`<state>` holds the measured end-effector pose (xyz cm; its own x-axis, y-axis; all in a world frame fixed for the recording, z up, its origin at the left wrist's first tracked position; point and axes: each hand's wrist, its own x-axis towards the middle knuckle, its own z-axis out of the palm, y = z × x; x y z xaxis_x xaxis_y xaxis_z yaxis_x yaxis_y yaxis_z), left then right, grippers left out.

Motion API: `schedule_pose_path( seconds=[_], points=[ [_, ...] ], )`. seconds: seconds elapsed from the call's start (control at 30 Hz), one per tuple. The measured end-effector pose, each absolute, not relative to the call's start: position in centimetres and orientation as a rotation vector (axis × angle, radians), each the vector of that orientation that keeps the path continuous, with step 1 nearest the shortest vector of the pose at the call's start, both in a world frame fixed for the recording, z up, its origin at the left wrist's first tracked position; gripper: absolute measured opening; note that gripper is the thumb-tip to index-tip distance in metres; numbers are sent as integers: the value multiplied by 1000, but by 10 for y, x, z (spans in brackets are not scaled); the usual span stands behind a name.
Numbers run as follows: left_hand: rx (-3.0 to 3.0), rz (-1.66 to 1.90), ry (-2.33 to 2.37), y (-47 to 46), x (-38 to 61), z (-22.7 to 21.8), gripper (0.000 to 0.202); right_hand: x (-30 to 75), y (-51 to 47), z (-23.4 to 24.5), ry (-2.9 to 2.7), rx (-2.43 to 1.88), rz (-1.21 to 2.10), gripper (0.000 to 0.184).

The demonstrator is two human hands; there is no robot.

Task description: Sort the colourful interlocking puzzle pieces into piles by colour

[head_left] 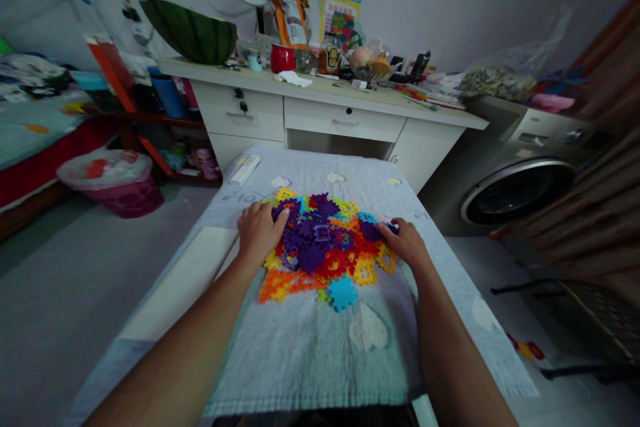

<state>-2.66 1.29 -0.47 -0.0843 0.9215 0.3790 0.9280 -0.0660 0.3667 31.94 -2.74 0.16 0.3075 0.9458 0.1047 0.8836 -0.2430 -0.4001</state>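
A heap of flat, toothed plastic pieces [325, 247] in purple, orange, yellow, red and blue lies on a pale grey cloth [310, 340] that covers a small table. My left hand [260, 230] rests on the heap's left side, fingers curled over purple pieces. My right hand [406, 241] lies on the right edge of the heap, its fingertips pinched on a purple piece. A single blue piece [343, 292] sticks out at the near side.
A white desk [345, 117] with drawers stands just behind the table, crowded with a half watermelon [193, 33], a red cup and bottles. A washing machine [520, 180] is at the right, a pink lined bin [113, 181] and a bed at the left. A white bar [245, 170] lies on the cloth's far left.
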Motion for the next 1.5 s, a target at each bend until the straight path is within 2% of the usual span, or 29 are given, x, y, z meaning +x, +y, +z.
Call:
schedule_pose_path(
  seconds=[0.23,0.4,0.6,1.13,1.5],
  points=[
    [-2246,-811,-2241,8,-18,-7,75,301,-28,1,-1559,-1953,452,67],
    [-2484,-829,-2141,4,-12,-4,87,280,-30,-6,-1566,-1735,542,76],
    [-2613,-877,-1976,0,-4,-8,91,274,-29,-13,-1554,-1588,592,83],
    [-2603,-1123,-1812,4,-4,-16,79,273,-26,-20,-1571,-1423,575,72],
    [-2598,-984,-1913,1,-2,-15,85,273,-26,-21,-1575,-1487,511,70]
  ],
)
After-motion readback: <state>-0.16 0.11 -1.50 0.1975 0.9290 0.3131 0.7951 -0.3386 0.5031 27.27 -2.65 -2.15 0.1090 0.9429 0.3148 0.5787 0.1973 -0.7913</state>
